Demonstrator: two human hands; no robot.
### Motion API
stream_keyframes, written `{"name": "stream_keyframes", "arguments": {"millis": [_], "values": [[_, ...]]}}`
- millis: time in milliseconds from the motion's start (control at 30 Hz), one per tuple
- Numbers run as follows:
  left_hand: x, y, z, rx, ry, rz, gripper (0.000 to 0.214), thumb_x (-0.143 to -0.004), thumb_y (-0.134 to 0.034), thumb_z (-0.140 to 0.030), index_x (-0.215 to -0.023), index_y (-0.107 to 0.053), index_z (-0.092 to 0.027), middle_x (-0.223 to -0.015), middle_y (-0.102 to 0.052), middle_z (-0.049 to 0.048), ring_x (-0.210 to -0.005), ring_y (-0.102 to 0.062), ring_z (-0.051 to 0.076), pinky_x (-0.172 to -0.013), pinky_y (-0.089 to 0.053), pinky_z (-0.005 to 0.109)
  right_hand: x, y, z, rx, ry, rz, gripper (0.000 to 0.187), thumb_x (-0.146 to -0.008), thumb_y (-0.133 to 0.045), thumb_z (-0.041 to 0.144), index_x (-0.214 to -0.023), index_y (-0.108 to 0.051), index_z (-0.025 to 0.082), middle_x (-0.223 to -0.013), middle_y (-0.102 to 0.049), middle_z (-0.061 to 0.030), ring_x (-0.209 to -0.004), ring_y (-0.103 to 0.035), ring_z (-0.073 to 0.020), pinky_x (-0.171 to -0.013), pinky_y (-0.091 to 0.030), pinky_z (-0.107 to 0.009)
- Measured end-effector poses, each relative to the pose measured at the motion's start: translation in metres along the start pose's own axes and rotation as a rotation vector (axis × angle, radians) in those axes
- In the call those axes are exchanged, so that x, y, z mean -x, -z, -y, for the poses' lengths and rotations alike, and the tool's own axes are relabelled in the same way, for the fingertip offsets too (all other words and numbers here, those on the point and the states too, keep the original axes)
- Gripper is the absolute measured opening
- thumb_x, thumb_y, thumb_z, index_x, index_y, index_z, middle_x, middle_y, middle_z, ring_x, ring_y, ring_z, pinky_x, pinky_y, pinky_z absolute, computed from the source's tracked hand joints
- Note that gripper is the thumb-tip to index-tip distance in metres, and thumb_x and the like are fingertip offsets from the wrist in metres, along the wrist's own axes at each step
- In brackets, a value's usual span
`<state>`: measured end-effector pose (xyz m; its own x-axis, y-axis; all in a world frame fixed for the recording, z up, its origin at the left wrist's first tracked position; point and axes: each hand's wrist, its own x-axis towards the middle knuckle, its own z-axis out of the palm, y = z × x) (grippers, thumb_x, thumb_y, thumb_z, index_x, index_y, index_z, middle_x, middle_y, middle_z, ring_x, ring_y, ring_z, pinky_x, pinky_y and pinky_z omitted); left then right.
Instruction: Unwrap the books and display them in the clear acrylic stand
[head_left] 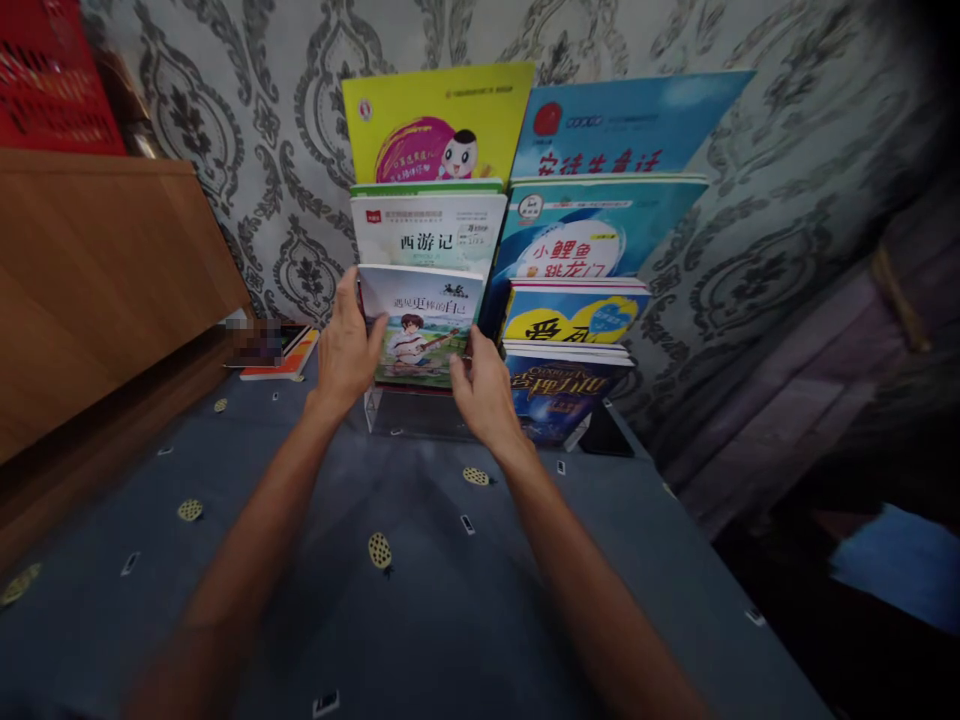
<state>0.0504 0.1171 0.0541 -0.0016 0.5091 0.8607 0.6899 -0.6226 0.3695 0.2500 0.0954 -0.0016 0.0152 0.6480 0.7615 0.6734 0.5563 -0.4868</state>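
Between my two hands stands a small book (420, 325) with a guitar player on its cover, in the front left tier of a clear stepped book rack (412, 412). My left hand (346, 350) grips its left edge, thumb on the cover and fingers behind. On the other edge, my right hand (486, 388) holds its lower right side with the thumb in front. Behind it rise a white book (427, 225) and a tall yellow-green book (435, 110). The right column holds a dark blue book (566, 395), a yellow book (574, 310) and two blue books, the rear one (630, 115) tallest.
The rack stands on a dark blue cloth (315, 560) with pineapple prints, against a patterned wall (277, 150). At left are a wooden cabinet (97, 290), a red basket (56, 85) and a few flat books (281, 357). A dark flat object (609, 432) lies right of the rack.
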Motion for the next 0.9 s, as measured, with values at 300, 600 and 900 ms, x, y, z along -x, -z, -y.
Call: {"name": "stream_keyframes", "arguments": {"millis": [300,600,900], "values": [[-0.01,0.005,0.001,-0.056,-0.048,0.051,0.056,-0.098,-0.05,-0.05,-0.147,-0.048,-0.021,-0.118,-0.063,0.0148,-0.113,-0.061,0.033,-0.099,-0.05,0.044,0.002,-0.003,0.002,0.012,-0.008,0.011,0.048,-0.097,-0.044,0.028,-0.144,-0.049,0.018,-0.115,-0.07,-0.017,-0.1,-0.067,-0.0317,-0.09,-0.055,-0.054],[-0.005,0.007,0.007,-0.097,-0.033,0.108,0.05,-0.102,-0.044,-0.04,-0.148,-0.049,-0.022,-0.116,-0.061,0.014,-0.108,-0.061,0.029,-0.1,-0.047,0.042,0.004,0.0,0.02,0.201,-0.198,0.159,0.045,-0.095,-0.043,0.028,-0.132,-0.055,0.006,-0.075,-0.068,-0.0135,-0.065,-0.064,-0.0269,-0.069,-0.052,-0.046],[-0.001,0.005,0.009,-0.148,-0.06,0.097,0.052,-0.103,-0.041,-0.035,-0.153,-0.041,-0.022,-0.125,-0.064,0.0144,-0.116,-0.062,0.029,-0.103,-0.049,0.044,-0.004,0.016,0.041,0.246,-0.283,0.307,0.043,-0.095,-0.046,0.023,-0.133,-0.052,0.005,-0.101,-0.074,-0.0205,-0.088,-0.072,-0.031,-0.08,-0.053,-0.041]]}}
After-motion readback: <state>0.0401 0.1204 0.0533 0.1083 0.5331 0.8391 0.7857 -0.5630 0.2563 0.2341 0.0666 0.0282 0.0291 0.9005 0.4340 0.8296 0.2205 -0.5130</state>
